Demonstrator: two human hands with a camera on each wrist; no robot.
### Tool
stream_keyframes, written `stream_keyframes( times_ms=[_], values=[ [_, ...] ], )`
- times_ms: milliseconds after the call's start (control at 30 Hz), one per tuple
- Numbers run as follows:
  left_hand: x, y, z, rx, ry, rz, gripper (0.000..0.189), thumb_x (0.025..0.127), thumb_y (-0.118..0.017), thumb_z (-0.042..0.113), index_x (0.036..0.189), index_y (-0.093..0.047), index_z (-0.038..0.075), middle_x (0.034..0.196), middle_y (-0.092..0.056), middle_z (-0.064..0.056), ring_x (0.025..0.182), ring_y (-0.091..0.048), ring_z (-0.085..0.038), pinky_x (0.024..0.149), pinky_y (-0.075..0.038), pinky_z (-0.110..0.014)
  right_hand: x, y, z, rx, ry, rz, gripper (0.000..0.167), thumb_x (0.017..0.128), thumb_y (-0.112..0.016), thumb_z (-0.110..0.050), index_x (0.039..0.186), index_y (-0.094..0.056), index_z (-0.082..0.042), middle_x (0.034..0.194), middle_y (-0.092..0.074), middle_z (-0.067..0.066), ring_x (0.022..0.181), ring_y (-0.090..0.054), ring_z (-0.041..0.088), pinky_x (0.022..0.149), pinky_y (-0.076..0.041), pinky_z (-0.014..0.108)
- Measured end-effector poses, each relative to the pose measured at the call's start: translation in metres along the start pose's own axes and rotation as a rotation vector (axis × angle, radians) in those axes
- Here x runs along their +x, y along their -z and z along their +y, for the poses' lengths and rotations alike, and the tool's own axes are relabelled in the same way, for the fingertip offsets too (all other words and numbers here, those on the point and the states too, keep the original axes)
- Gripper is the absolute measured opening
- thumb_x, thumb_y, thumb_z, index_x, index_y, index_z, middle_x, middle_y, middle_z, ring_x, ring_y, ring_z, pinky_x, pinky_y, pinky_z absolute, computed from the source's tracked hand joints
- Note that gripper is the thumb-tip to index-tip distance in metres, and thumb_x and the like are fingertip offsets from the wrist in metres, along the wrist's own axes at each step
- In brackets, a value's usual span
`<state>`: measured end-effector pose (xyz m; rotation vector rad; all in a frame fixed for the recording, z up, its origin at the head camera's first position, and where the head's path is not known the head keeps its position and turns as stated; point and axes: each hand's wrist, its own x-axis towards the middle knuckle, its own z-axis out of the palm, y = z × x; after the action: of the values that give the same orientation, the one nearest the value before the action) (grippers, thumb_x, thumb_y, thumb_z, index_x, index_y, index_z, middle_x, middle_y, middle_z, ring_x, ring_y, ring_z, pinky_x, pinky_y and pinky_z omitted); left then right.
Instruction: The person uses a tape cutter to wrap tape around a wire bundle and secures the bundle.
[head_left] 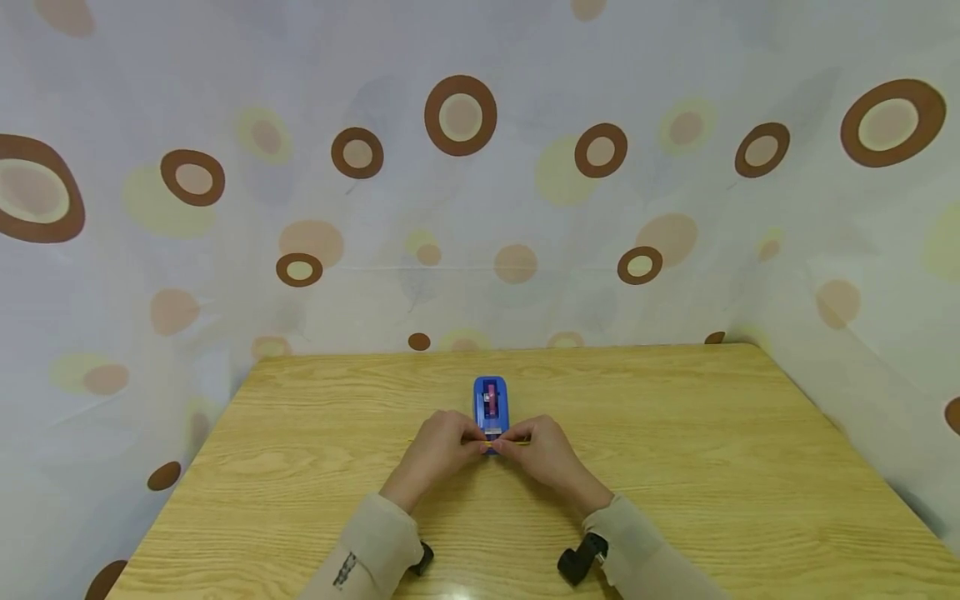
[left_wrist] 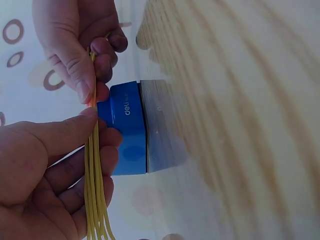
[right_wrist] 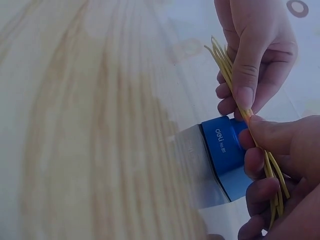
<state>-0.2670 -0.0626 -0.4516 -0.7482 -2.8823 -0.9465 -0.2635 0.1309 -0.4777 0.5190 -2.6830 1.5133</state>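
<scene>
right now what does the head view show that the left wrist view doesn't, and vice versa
Only the head view: the pink item in the top of the blue object, both beige sleeves and the black wrist devices.

Only the left wrist view: readable white "deli" lettering on the blue object, and the yellow strands as separate lengths.

Both: the left hand and right hand pinching the strands, the blue object, the wood-grain table and the spotted backdrop.
</scene>
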Motion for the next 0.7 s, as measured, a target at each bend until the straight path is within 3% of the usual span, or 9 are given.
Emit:
stream_keyframes(
  times_ms=[167, 367, 700],
  values=[
    [-0.002, 0.003, 0.003, 0.025, -0.032, 0.014, 0.005, 0.087, -0.076, 0.011, 0.09, -0.08, 0.009, 0.087, -0.074, 0.001, 0.081, -0.069, -0.014, 0.072, -0.055, -0.029, 0.0, 0.001, 0.001, 0.01, -0.016, -0.006, 0.011, 0.09, -0.074, -0.015, 0.083, -0.08, -0.009, 0.084, -0.072, 0.0, 0.078, -0.062, 0.011, 0.067, -0.051, 0.028],
    [-0.005, 0.006, 0.006, 0.023, -0.039, 0.036, 0.006, 0.089, -0.075, 0.012, 0.09, -0.08, 0.009, 0.086, -0.074, 0.002, 0.078, -0.068, -0.011, 0.069, -0.055, -0.027, -0.001, 0.002, 0.0, 0.017, -0.008, -0.012, 0.012, 0.09, -0.074, -0.014, 0.084, -0.08, -0.005, 0.083, -0.072, 0.001, 0.077, -0.062, 0.012, 0.067, -0.051, 0.029],
    [0.0, 0.011, 0.008, 0.014, -0.043, 0.109, 0.011, 0.093, -0.071, 0.014, 0.097, -0.078, 0.007, 0.088, -0.072, 0.002, 0.079, -0.066, -0.011, 0.072, -0.054, -0.03, -0.002, 0.002, -0.004, 0.01, -0.007, -0.018, 0.012, 0.09, -0.074, -0.013, 0.084, -0.08, -0.005, 0.082, -0.073, 0.001, 0.078, -0.064, 0.012, 0.07, -0.053, 0.032]
  ],
)
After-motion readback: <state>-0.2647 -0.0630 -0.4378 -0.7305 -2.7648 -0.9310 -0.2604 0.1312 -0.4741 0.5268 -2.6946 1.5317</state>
